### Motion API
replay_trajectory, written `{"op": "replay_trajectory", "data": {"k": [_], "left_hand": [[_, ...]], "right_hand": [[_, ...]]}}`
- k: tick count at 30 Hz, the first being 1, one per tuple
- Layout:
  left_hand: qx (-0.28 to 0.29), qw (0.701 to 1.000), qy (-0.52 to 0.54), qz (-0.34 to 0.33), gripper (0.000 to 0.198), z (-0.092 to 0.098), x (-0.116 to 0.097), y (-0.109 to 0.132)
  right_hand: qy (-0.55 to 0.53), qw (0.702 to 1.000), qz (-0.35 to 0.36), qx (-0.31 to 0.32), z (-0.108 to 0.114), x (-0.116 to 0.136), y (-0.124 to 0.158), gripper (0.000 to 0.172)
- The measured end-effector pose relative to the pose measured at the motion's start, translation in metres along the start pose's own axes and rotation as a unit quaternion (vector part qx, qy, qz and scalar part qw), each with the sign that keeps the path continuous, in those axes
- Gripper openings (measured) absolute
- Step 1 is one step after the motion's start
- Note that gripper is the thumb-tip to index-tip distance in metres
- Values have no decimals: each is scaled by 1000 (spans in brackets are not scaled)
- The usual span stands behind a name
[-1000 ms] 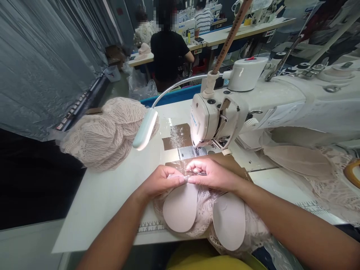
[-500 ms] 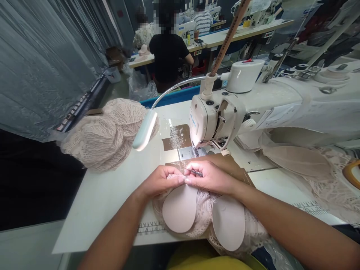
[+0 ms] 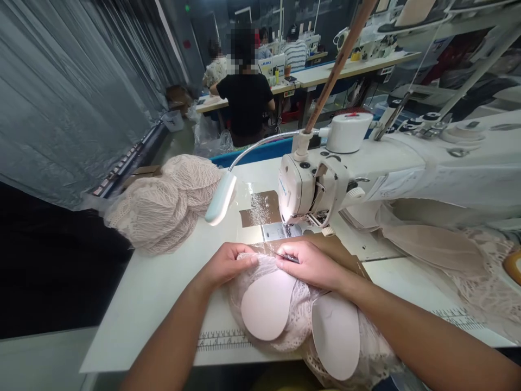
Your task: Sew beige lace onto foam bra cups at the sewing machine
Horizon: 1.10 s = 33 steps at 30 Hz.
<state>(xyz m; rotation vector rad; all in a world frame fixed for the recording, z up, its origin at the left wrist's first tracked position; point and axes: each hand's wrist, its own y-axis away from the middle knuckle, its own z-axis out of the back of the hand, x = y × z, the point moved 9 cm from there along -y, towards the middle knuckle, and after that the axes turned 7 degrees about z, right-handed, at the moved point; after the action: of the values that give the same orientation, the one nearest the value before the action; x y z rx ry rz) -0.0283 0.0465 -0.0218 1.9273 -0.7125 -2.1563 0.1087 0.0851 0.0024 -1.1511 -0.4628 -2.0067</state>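
A pale pink lace bra (image 3: pixel 299 315) with two smooth padded cups lies on the white sewing table (image 3: pixel 154 293) in front of me. My left hand (image 3: pixel 226 265) pinches its upper lace edge. My right hand (image 3: pixel 311 263) rests on the same edge and grips a small dark metal tool (image 3: pixel 288 257), probably thread snips or tweezers. Both hands sit just in front of the needle plate (image 3: pixel 273 230) of the white sewing machine (image 3: pixel 321 182).
A heap of lace pieces (image 3: pixel 163 203) lies at the table's left. A gooseneck lamp (image 3: pixel 221 198) hangs over the middle. More beige fabric (image 3: pixel 435 247) lies under the machine arm at right. A person in black (image 3: pixel 245 103) sits at a far table.
My hands have drawn slightly apart along the lace edge, the right one moving a little to the right with its tool. The camera has tipped up somewhat.
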Motion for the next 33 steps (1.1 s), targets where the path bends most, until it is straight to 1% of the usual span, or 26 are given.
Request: {"op": "replay_trajectory", "data": {"k": [4,7,9,11,13,15,17,20,22,23,25,27,30,33], "left_hand": [[-15,999,-36,-34,29,2,-6,0],[-50,991,-101,-72,25,4,-14,3],[-91,974,-175,-107,21,6,-22,7],[-128,950,-248,-144,19,6,-30,12],[-143,930,-294,-168,16,4,-35,16],[-144,920,-317,-179,20,2,-37,18],[-146,911,-340,-183,27,-1,-39,21],[-146,890,-391,-183,46,-11,-40,24],[-134,878,-426,-172,52,-19,-39,26],[-126,876,-438,-162,50,-23,-38,26],[-110,876,-450,-134,35,-28,-33,25],[-90,878,-457,-111,21,-33,-28,24],[-64,872,-471,-118,23,-41,-26,25],[-68,859,-483,-154,22,-45,-31,33]], "right_hand": [[27,999,17,4,-1,2,-1,29],[25,999,35,14,-4,4,0,25],[28,998,44,18,-6,5,0,21],[34,998,50,17,-6,6,0,19],[47,998,50,13,-1,9,1,15],[70,997,31,8,9,12,5,13],[106,994,-7,4,25,11,15,18],[161,985,-67,9,49,3,40,25],[182,977,-106,12,59,-10,62,25],[189,974,-125,17,60,-17,72,25],[202,967,-152,27,56,-31,90,22],[212,965,-154,29,48,-37,100,16],[228,963,-141,22,38,-34,102,22],[233,964,-125,20,34,-26,98,24]]}}
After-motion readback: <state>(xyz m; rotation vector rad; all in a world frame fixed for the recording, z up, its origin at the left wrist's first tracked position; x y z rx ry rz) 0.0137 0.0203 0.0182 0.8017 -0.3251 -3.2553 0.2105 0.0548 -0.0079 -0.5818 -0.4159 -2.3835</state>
